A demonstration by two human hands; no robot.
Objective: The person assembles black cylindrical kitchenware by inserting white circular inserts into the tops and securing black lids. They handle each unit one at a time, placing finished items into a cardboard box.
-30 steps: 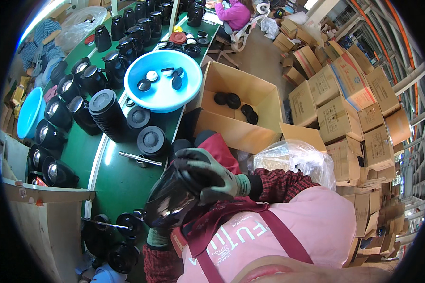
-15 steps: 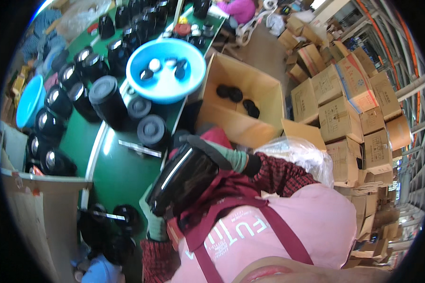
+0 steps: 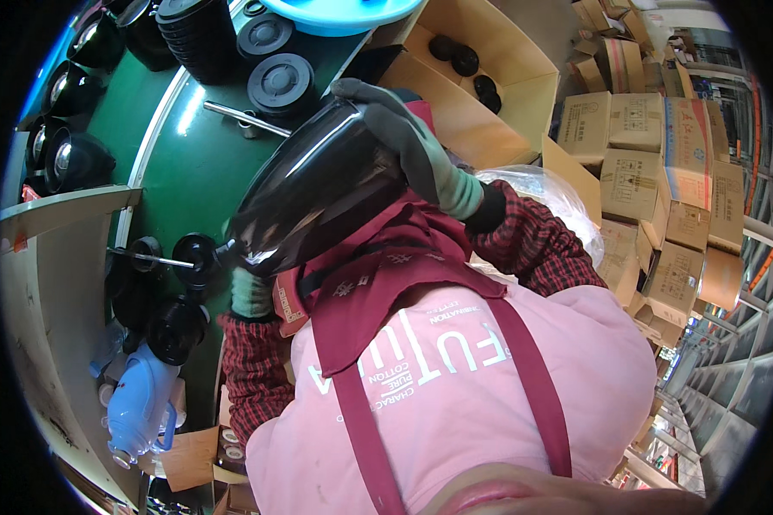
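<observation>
1. A green table (image 3: 185, 176) spreads to the left of the grip, and piled cardboard boxes (image 3: 636, 180) fill the background to its right.
2. The right hand (image 3: 410, 148), in a grey and pale green glove, curves over the upper right end of a glossy black pot (image 3: 313, 184), its fingers close together and pressed on it.
3. The left hand (image 3: 250, 293) is at the pot's lower left end; mostly its pale green cuff shows, so whether those fingers are spread or pinching cannot be told.
4. The pot lies tilted between the two hands, in front of the maroon apron (image 3: 395, 300).
5. Just up and left of the grip, a metal rod (image 3: 242, 117) lies on the table, near a short stack of black lids (image 3: 281, 83).
6. Farther up and left stands a tall stack of dark lids (image 3: 196, 36); part of a blue basin (image 3: 343, 15) shows above the grip.
7. Up and right of the grip is an open carton (image 3: 524, 94) with round black pieces (image 3: 465, 61) inside.
8. Below and left of the grip is a light blue jug (image 3: 140, 399).
</observation>
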